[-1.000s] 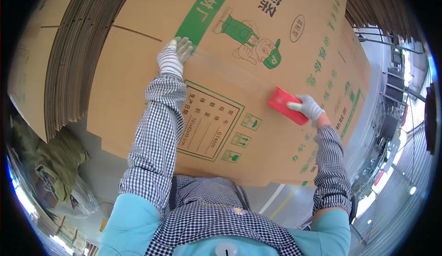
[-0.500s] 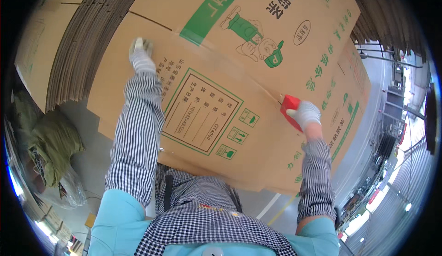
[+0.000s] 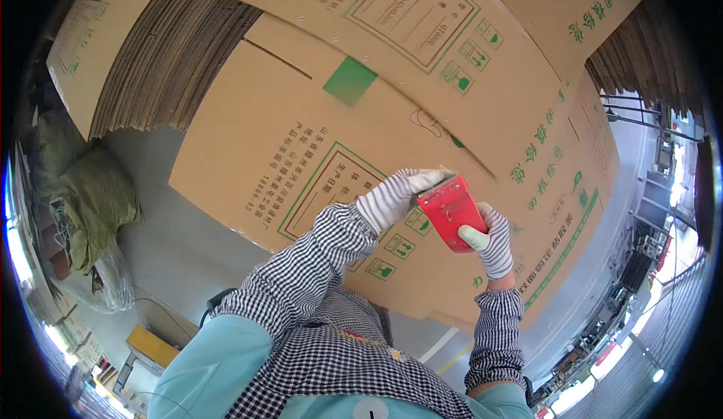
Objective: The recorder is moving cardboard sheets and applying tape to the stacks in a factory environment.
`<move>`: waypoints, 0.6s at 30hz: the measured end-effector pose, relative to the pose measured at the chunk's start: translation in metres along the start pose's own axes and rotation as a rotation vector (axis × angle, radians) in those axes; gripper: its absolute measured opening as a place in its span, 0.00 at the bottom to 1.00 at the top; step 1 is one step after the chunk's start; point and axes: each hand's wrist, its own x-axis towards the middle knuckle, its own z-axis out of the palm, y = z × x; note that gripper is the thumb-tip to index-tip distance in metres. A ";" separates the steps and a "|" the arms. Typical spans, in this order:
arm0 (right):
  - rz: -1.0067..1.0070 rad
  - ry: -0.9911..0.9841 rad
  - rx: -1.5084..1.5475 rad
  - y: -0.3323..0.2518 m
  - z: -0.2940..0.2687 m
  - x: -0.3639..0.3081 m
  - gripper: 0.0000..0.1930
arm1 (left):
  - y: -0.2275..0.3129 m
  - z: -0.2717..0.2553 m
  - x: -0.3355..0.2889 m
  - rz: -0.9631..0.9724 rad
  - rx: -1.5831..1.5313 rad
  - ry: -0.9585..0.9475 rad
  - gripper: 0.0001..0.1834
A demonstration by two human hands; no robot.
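**Top carton (image 3: 422,35) has shifted farther off and left hand (image 3: 399,197) has come over to the dispenser (image 3: 454,214)**

So the top carton overlaps the lower carton (image 3: 263,118), hiding some of its print. Neither hand's pinning it, so imo a bump could knock it crooked. Red dispenser's up over the lower carton, right hand (image 3: 489,242) wrapped round its near end, thumb on its face. Left fingers are at the other end; can't tell if they're pinching anything. A twist of the right wrist could nick them on the teeth (image 3: 437,186).
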 end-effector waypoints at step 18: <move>0.307 -0.177 -0.990 0.011 0.014 0.175 0.37 | 0.162 -0.175 0.013 0.957 1.622 1.682 0.30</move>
